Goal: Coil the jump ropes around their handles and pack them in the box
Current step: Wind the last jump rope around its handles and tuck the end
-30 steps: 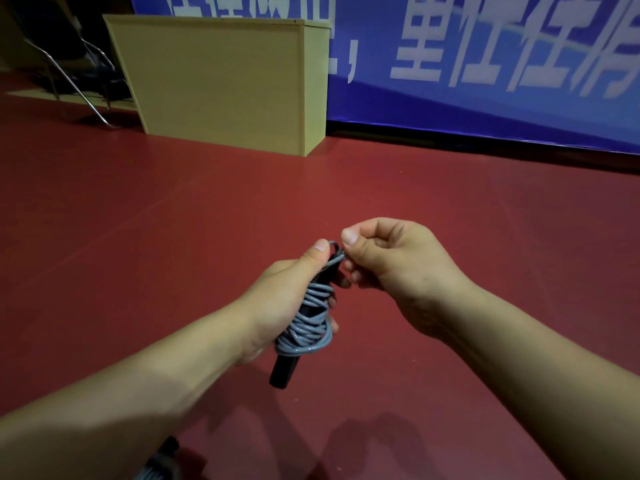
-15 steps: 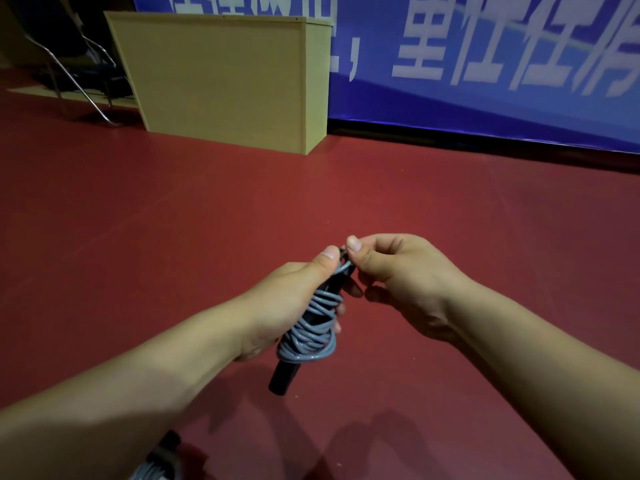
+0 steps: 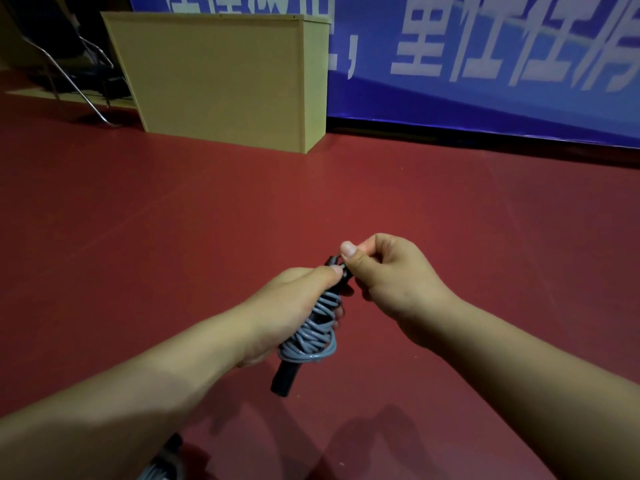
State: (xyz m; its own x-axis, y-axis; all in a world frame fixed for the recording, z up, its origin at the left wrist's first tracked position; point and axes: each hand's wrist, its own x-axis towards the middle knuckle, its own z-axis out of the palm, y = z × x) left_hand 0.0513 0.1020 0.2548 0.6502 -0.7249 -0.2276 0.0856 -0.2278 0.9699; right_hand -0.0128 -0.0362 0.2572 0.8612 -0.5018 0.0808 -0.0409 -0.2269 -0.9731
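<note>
head view looks down on a wide red floor [image 3: 173, 237] that fills most of the picture. along the far edge hangs a blue banner [image 3: 485, 46] with large white characters, and in front of its left part stands a tall tan wooden cabinet [image 3: 221, 77] resting on the floor. left of the cabinet, in shadow, is a chair with a thin metal frame [image 3: 69, 71].

two bare forearms reach in from the bottom corners and meet near the middle. the left hand [image 3: 287, 310] is wrapped round a bundled jump rope, thumb lying up along the top and fingers curled underneath. the right hand [image 3: 388, 271] is closed into a loose fist, its thumb and forefinger pinching at the upper tip of the bundle, touching the left thumb.

the jump rope [image 3: 311, 337] is held in the air above the floor, tilted, its grey cord coiled in many loops round the black handles [image 3: 285, 377], whose lower end sticks out below the left hand.

at the bottom edge, under the left forearm, part of a second rope bundle [image 3: 162, 462] lies on the floor, grey cord with a black end, mostly hidden.
</note>
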